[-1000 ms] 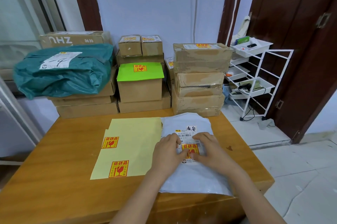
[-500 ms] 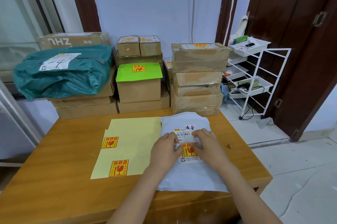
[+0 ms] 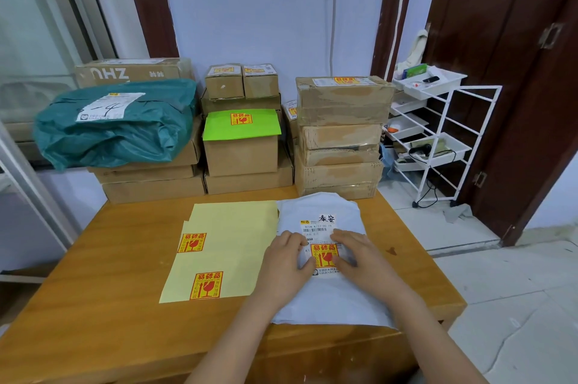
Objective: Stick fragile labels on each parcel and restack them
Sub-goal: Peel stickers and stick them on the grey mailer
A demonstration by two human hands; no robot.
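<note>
Parcels fill the far edge of the desk in three stacks, and a white mailer bag lies flat at about five o'clock on the desktop, right in front of the person. A red-and-yellow fragile label already sits on the bag's shipping slip. The left hand rests at the label's nine o'clock side and the right hand at its three o'clock side, both with fingers laid fairly straight and flat, pressing on the bag rather than gripping anything; they look to be smoothing the label down.

Judging from what lies here, labelling is well under way. Stickers show on the green-topped box in the middle stack, on the two small boxes above it, and on the top of the right stack. The teal bag at ten o'clock shows a white slip with a small yellow mark; whether that is a fragile label I cannot tell. Lower boxes in each stack have hidden tops, so their state is unknown.

Two labels remain on the yellow backing sheets at the bag's nine o'clock side. What probably remains: finish pressing this one, put the bag onto a stack, then deal with any unlabelled parcels.
</note>
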